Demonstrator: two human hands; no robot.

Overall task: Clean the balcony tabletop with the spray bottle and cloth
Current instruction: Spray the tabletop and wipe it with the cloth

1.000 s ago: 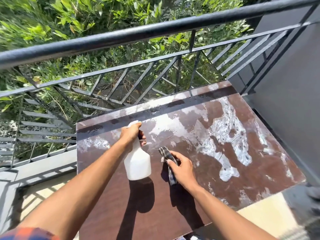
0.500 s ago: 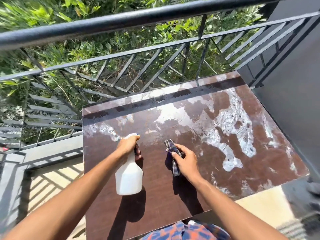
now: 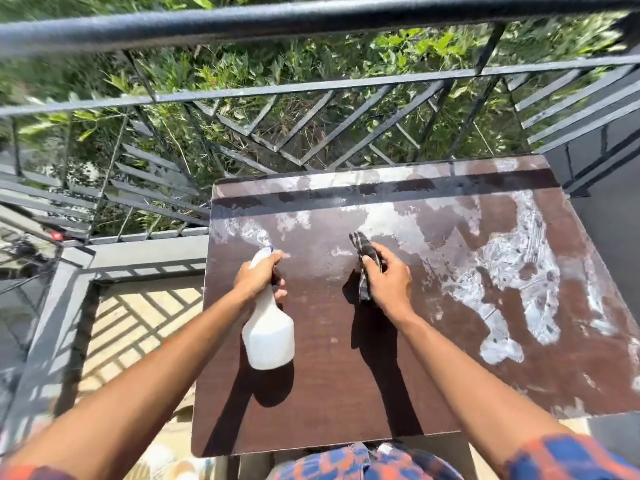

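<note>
Glossy brown tabletop [image 3: 332, 393], streaked with white foam on its right half. Left hand [image 3: 258, 277] wraps the white plastic spray bottle [image 3: 268, 336] by its neck above the board; right hand [image 3: 388, 284] clutches a crumpled checked cloth [image 3: 363, 258]

The table [image 3: 346, 393] is dark brown, smeared with white streaks and patches over its far and right parts. The bottle [image 3: 268, 337] is white, with a blue tip at the nozzle. The cloth [image 3: 363, 251] is a dark grey check. The shirt [image 3: 360, 462] is checked orange and blue. The railing [image 3: 311, 19] is dark grey, the leaves [image 3: 242, 71] green, and the floor [image 3: 138, 313] pale yellow under striped shadows.
</note>
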